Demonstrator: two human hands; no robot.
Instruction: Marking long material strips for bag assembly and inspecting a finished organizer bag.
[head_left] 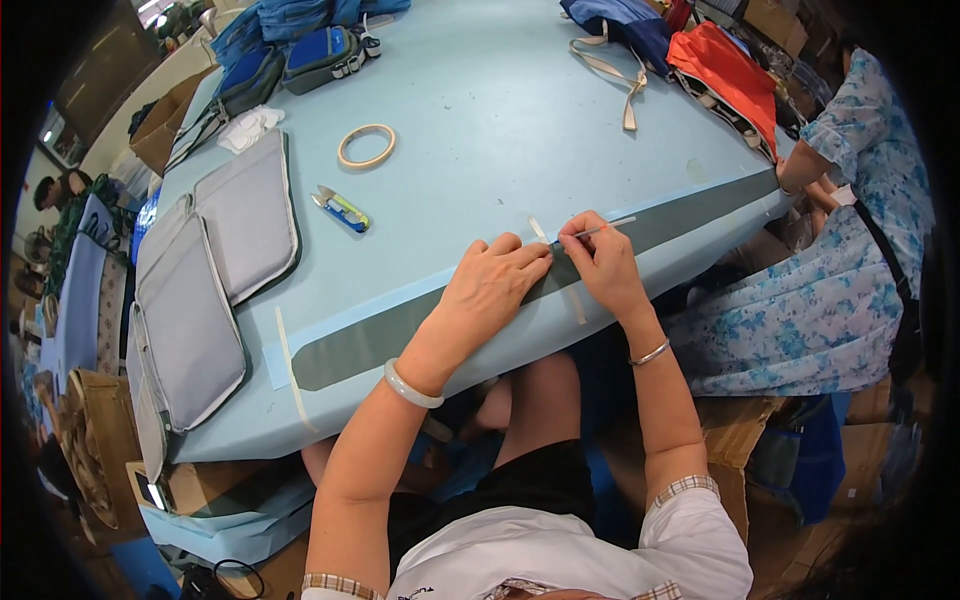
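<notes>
A long dark grey-green fabric strip (375, 350) with a pointed left end lies along the table's near edge, over a light blue strip (330, 326). My left hand (485, 285) rests flat on the fabric strip, fingers stretched toward the right hand. Just to its right, my right hand (607, 265) pinches a slim, pale, pen-like stick (622, 221), its lower end at the fabric near my left fingertips. A short piece of cream tape (538, 230) lies beyond the fingertips. Another length of cream tape (290, 355) crosses beside the strip's left end.
Thread snips (342, 209) and a tape roll (367, 146) lie on the light blue table (450, 130). Grey padded panels (190, 310) cover the left side. Blue bags (320, 60) are at the back left, an orange bag (722, 78) at the right. Another person (800, 300) sits close at the right.
</notes>
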